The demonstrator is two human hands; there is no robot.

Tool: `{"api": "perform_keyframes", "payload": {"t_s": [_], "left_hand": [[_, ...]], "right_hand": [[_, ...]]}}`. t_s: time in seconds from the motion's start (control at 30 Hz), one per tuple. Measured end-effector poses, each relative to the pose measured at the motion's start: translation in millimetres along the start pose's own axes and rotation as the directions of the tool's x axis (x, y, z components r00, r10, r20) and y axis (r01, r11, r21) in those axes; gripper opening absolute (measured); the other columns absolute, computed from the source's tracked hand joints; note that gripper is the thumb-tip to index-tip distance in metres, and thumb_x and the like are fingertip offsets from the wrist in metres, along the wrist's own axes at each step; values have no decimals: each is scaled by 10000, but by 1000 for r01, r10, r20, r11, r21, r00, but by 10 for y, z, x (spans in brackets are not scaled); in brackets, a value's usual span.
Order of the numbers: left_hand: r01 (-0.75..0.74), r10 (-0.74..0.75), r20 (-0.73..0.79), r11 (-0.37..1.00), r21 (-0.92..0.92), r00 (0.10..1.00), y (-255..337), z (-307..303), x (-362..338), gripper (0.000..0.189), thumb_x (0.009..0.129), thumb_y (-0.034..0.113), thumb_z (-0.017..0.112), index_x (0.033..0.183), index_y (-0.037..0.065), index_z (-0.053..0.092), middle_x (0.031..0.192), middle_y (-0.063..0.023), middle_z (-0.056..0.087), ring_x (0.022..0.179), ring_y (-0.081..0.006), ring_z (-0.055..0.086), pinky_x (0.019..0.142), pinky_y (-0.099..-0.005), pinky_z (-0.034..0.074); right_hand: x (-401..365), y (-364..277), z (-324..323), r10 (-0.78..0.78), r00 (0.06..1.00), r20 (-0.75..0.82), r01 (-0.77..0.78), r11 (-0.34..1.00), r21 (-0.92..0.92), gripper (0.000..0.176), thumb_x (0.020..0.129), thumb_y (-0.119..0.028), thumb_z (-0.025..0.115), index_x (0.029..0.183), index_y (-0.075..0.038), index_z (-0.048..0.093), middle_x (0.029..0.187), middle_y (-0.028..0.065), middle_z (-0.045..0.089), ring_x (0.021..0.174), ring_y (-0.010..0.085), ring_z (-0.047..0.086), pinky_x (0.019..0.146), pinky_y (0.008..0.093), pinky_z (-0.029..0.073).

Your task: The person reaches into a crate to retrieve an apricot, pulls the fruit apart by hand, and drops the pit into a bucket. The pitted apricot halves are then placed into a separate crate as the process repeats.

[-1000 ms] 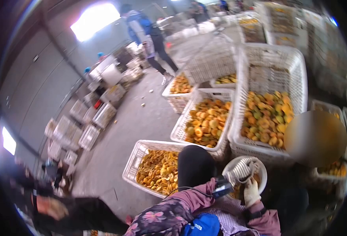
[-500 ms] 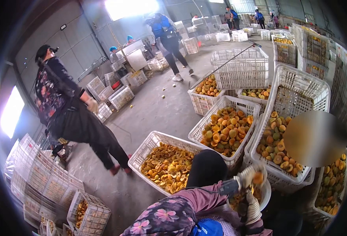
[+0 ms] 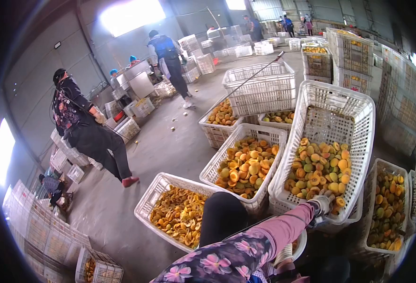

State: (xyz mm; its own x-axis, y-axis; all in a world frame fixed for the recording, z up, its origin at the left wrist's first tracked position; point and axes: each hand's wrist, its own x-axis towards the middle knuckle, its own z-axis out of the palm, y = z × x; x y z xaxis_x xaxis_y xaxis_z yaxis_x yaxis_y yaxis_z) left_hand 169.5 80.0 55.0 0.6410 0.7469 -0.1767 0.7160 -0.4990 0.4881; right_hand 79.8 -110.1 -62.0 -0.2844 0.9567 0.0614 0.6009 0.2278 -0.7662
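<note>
1. Well, from where I stand, the worker's left hand (image 3: 322, 203), in a pale glove, is down at the near end of a big white crate (image 3: 330, 121), its fingers among the fruit; I can't tell whether they pinch a piece or only rest there.
2. That fruit (image 3: 316, 165), orange with some green, is heaped in the near half of the crate, while the far half shows a bare, stained mesh bottom.
3. The right hand (image 3: 283, 254), gloved as well, sits low beside a white bowl (image 3: 303, 240); the flowered left sleeve (image 3: 217, 257) covers much of it, so I can't tell if it is spread or gripping.
4. Just left of the big crate, another crate (image 3: 264, 132) holds orange halves (image 3: 245, 165), several with the cut face up.
5. Nearer the worker's dark knee (image 3: 222, 217), a third crate (image 3: 144, 210) is filled with darker, flatter pieces (image 3: 179, 212).
6. Over on the far right, more fruit (image 3: 387, 207) fills a narrow-looking crate beside the big one.
7. Behind these, an upper crate (image 3: 262, 94) stands with a thin pole (image 3: 252, 78) slanting across it.
8. Across the concrete floor (image 3: 163, 146), a person in a flowered top (image 3: 71, 101) stands on the left, and a person in a blue vest (image 3: 165, 47) is farther back, near piled crates.
</note>
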Motion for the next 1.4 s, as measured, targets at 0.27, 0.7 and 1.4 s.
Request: {"api": "perform_keyframes", "payload": {"t_s": [0.27,0.7,1.4], "left_hand": [[0,-16,120,991,136,993,176,-523,-245,401,779,237,539,1152,92,520,1243,-175,474,1171,-313,451,940,-410,393],[-235,9,-570,916,-325,822,-393,-492,-724,332,752,109,577,1067,44,499,882,-185,590,822,-302,597,731,-359,470],[10,-133,42,-228,-974,990,-546,-183,-2089,364,984,289,302,1061,-1,508,984,-130,611,899,-194,588,845,-303,466]], "right_hand": [[170,740,784,389,921,25,8,-83,997,419,852,-407,441,1194,-171,500,1124,87,592,1053,256,547,886,410,430],[167,-946,-656,746,624,235,-314,-36,949,224,851,-375,575,877,-167,496,552,9,496,387,166,464,342,308,373],[45,-1052,-779,583,771,-257,-403,759,511,559,898,-343,487,1289,40,376,1117,241,551,1034,356,527,888,346,405]]}}
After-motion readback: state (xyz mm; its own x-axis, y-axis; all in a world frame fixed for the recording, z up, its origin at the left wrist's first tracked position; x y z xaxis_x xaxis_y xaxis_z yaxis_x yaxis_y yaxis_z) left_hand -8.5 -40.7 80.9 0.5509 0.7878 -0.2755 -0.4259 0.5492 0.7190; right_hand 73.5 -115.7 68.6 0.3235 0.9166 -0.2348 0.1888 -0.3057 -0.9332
